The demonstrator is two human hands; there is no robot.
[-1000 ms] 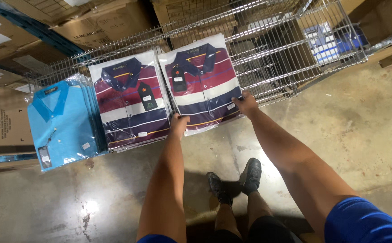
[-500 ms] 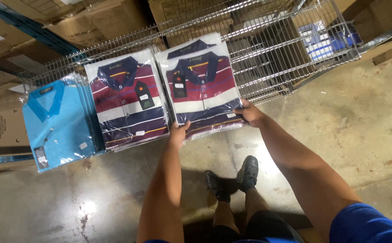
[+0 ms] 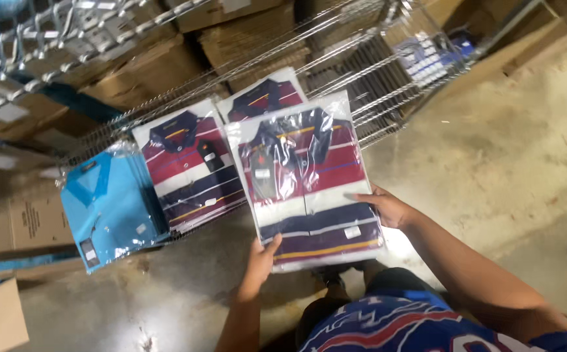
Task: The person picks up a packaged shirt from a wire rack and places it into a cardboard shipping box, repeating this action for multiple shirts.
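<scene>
Top bagged striped shirt is now lifted off the wire shelf and pulled toward the body, where before it lay on the stack; left hand grip pinches its lower-left corner, right hand grip clamps its right edge; count: three striped shirts, one held, second striped shirt left of the grip, third striped shirt behind; one blue shirt further left.
</scene>
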